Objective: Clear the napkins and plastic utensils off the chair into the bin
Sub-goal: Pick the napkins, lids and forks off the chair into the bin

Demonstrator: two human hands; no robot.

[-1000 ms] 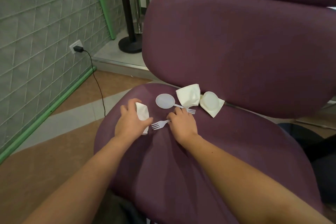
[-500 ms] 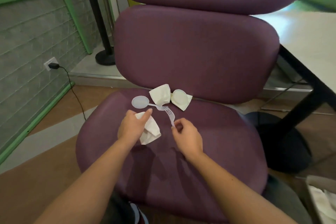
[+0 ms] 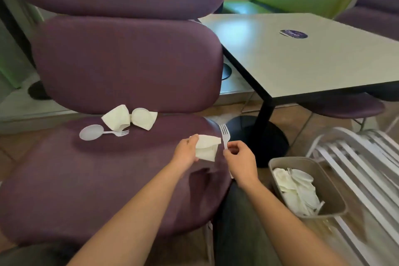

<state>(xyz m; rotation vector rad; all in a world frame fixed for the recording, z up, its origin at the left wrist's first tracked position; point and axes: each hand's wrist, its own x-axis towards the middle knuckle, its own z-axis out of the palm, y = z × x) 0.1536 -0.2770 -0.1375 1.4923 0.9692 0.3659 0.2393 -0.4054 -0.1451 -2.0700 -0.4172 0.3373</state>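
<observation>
Both forearms extend forward from the lower edge of the view, over the front right part of the purple chair (image 3: 108, 179) seat. The left hand (image 3: 186, 153) is raised above the seat with its fingers curled round a folded white napkin (image 3: 206, 149); the thumb lies on the top edge of the napkin and the napkin projects to the right of the hand. The right hand (image 3: 240, 163) is just beside it, wrist bent, with thumb and forefinger pinching the handle of a white plastic fork (image 3: 225, 138). The fork stands nearly upright, tines up, and its handle end shows below the hand.

Items on the seat, near the backrest:
- two more folded napkins (image 3: 129, 116), touching each other;
- a white plastic spoon (image 3: 91, 132), bowl to the left;
- a second fork (image 3: 121, 133), partly under one napkin.

The grey bin (image 3: 302, 162) stands on the floor to the right of the chair, below the right forearm. It contains white napkins and plastic utensils. A light table (image 3: 302, 56) stands behind the bin.
</observation>
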